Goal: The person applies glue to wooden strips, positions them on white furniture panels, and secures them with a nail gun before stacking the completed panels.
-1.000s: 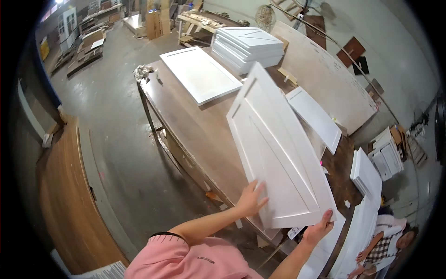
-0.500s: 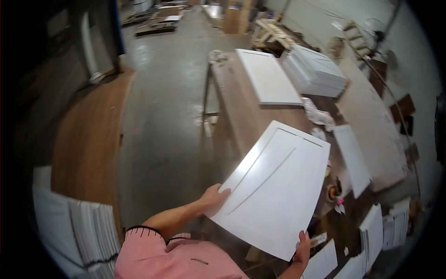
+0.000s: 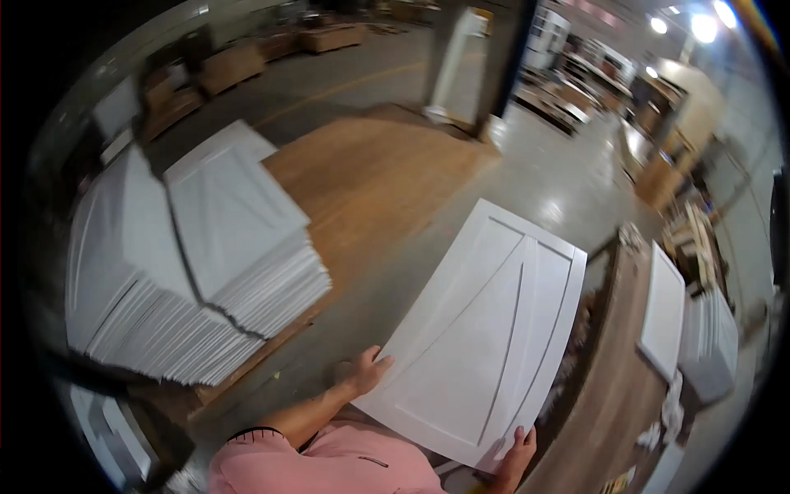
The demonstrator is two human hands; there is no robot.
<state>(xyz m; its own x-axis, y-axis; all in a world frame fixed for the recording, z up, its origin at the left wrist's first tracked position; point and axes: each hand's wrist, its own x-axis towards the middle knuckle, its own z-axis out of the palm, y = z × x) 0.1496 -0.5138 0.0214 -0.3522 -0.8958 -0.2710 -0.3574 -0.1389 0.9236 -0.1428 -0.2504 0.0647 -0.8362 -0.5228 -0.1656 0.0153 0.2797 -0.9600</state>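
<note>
A white cabinet door panel (image 3: 469,329) with a recessed frame and slanting lines is held tilted in front of me. My left hand (image 3: 367,372) grips its left edge, the thumb lying on the face. At the lower right corner my right hand (image 3: 517,452) is closed round the edge, its fingers partly hidden behind the panel. To the left rise two tall stacks of similar white panels (image 3: 239,222), set side by side on a brown wooden board (image 3: 370,177).
At the right stands a long brown workbench (image 3: 588,412) bearing another white panel (image 3: 663,309) and a pile of white panels (image 3: 709,342). A post (image 3: 469,62) rises beyond the board. Grey floor (image 3: 547,185) runs between board and bench.
My view has swung left, bringing the panel stacks into sight and shifting the workbench to the right edge. The panel has come round with me, still in both hands.
</note>
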